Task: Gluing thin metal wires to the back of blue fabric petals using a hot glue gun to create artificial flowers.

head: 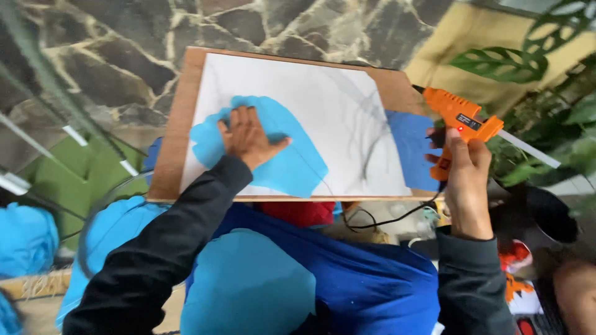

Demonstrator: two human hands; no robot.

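One flat brown wooden board (177, 133) holds one white paper sheet (323, 118). Two blue paper shapes lie on it: a light blue one (292, 158) and a darker blue one (410, 149). The left hand (248, 138) presses flat on the light one, fingers spread. The right hand (465, 164) grips one orange plastic glue gun (462, 121) beside the darker one.

**Counts of what is seen**

One wooden board (177, 118) is seen, and one white sheet (335, 111) is laid on it. Two blue paper pieces are counted on the sheet: a light blue piece (292, 155) and a darker blue piece (410, 149). One orange glue gun (462, 121) is counted. Two hands are seen: left hand (248, 136), right hand (465, 167).
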